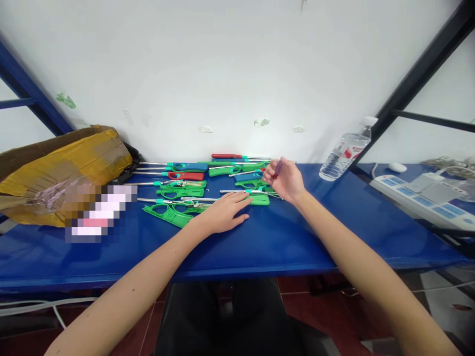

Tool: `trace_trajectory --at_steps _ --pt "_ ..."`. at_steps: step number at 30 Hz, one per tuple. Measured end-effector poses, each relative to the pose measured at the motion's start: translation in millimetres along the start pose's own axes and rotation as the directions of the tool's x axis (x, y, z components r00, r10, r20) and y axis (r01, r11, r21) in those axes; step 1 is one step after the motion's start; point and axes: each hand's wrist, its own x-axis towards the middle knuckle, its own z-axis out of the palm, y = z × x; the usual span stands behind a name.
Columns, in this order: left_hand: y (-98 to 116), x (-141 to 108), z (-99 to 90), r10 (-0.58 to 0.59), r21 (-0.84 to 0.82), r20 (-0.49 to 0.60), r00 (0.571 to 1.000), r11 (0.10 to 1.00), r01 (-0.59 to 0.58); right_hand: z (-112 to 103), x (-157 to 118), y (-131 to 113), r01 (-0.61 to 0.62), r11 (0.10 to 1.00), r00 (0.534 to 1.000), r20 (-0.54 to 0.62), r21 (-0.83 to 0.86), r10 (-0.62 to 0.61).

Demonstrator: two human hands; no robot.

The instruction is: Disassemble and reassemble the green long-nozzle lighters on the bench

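My left hand (227,212) lies over the blue table, its fingers stretched out beside an opened green lighter (260,199) with a metal rod. My right hand (285,180) is raised a little at the right end of the lighters, fingers curled round a small dark red and purple object (277,169) that I cannot make out clearly. Left of my left hand lie opened green lighter shells (168,215) with thin rods. Behind them are a red lighter (187,176) and a blue lighter (191,167). Another red lighter (226,156) lies near the wall.
A cardboard box with yellow tape (67,173) stands at the left, next to black plastic. A water bottle (343,155) leans at the back right. Beyond it are a white power strip (423,200) and a white mouse (398,167). The blue table's front edge (241,271) runs near my legs.
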Motion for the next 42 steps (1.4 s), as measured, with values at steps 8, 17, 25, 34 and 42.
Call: trace_trajectory --at_steps 8,17,25,34,42 --pt "-1 0 0.7 0.005 -0.024 -0.013 1.000 1.000 -0.005 -5 5 1 -0.018 1.000 0.997 -0.074 -0.026 0.016" --pt "-1 0 1.8 0.001 -0.045 -0.019 1.000 0.999 -0.002 3 -3 -3 -0.037 0.999 0.998 -0.044 0.013 0.038" --pt "-2 0 2.8 0.006 -0.063 -0.035 0.999 0.998 -0.008 -1 2 -6 0.008 0.998 0.997 -0.076 -0.057 -0.012" --pt "-2 0 1.7 -0.001 -0.033 -0.017 1.000 0.999 0.000 -4 -2 -6 -0.049 0.997 0.998 -0.024 0.065 0.051" --pt "0 0 0.0 -0.005 -0.016 -0.005 1.000 1.000 0.005 0 -2 -9 -0.038 0.999 0.999 -0.038 0.025 0.039"
